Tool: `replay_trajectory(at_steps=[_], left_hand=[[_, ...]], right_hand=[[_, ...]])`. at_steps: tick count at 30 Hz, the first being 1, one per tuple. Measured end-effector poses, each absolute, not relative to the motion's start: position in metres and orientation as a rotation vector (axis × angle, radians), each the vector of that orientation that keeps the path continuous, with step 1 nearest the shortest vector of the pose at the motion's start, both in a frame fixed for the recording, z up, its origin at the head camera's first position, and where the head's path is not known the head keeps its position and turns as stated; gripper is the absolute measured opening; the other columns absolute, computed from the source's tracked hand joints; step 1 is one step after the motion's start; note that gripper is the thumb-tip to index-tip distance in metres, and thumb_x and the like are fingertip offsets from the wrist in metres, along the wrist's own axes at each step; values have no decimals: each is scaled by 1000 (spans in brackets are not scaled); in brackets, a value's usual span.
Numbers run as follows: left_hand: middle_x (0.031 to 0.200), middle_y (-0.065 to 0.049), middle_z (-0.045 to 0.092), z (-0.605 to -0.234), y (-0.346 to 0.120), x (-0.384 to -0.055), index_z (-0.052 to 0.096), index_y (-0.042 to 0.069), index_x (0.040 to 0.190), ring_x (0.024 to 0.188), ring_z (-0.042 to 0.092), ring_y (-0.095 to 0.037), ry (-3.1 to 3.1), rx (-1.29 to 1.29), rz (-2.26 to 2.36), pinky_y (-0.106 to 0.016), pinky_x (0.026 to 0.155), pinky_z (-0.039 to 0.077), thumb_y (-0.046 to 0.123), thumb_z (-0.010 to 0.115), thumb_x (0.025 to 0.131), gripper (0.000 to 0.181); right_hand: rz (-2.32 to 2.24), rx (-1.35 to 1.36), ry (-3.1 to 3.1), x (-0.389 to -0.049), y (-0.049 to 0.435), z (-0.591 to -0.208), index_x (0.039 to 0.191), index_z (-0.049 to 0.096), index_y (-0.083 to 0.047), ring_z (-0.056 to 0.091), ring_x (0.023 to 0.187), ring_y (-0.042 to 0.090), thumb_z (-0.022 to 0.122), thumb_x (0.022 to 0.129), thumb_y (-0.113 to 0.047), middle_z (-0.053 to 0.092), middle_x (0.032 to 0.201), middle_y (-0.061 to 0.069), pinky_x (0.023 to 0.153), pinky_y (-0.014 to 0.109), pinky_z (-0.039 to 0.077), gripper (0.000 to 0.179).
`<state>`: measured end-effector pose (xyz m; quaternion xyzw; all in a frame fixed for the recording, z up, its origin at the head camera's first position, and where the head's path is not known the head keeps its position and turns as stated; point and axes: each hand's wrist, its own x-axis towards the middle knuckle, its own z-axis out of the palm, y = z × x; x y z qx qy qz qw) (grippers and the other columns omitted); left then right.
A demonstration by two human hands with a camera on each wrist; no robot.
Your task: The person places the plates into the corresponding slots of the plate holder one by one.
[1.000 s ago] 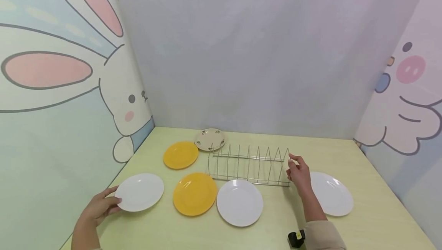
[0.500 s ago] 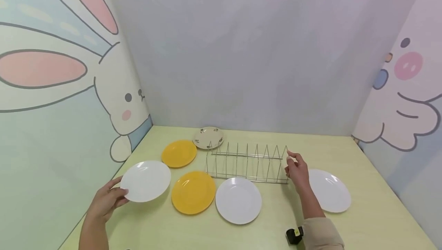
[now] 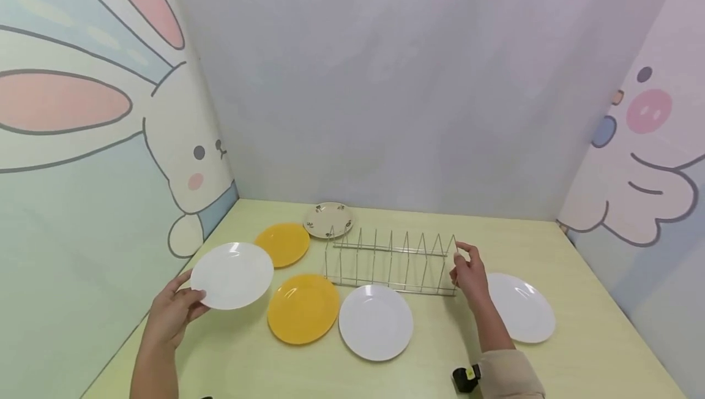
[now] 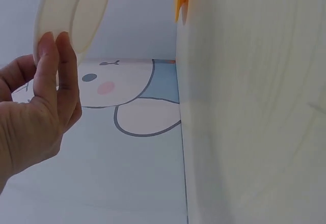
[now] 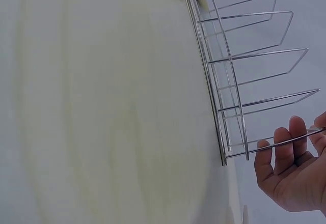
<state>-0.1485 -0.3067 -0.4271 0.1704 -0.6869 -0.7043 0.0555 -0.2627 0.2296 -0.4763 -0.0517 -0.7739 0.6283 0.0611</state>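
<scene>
My left hand (image 3: 175, 310) pinches the left rim of a white plate (image 3: 232, 275), which hangs tilted above the table at the left. In the left wrist view, fingers (image 4: 48, 71) lie against the underside of that plate (image 4: 76, 10). At the middle of the table stands a wire dish rack (image 3: 391, 261) whose slots hold no plates. My right hand (image 3: 470, 276) grips the rack's right end; in the right wrist view its fingers (image 5: 282, 152) curl round the end wire of the rack (image 5: 239, 84).
Two yellow plates (image 3: 304, 309) lie left of the rack, and a patterned plate (image 3: 329, 220) lies behind them. One white plate (image 3: 376, 322) is in front of the rack, another white plate (image 3: 520, 307) right of it. A small black object (image 3: 466, 379) sits by the right sleeve.
My left hand has raised the white plate off the table and carried it slightly away from me, tilting it. The right hand keeps its grip on the rack's end.
</scene>
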Motion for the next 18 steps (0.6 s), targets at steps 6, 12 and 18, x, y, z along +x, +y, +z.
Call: replay_trajectory(at_steps=[6,12,18], left_hand=[[84,-2,55,-422,-297,-151,39,16,134,68,61,-12,-1940,482,-2208,-25,66,54,-6,51,89,51],[81,-2,56,-420,-285,-152,45,22,118,69,62,-11,-1803,332,-2264,-25,64,54,-10,50,88,44],[85,0,54,-418,-272,-156,45,24,119,72,62,-11,-1754,378,-2295,-26,67,54,-10,52,87,47]], right_hand=[[1880,-164,-2344,-262,227,-474,139,34,-12,49,59,21,37,101,-21,49,63,7,54,31,43,39],[1918,-192,-2324,-261,227,-472,139,35,-16,50,60,20,38,101,-24,49,64,7,57,32,45,40],[1958,-209,-2312,-259,227,-472,140,36,-16,48,55,19,38,101,-24,50,62,7,55,32,43,41]])
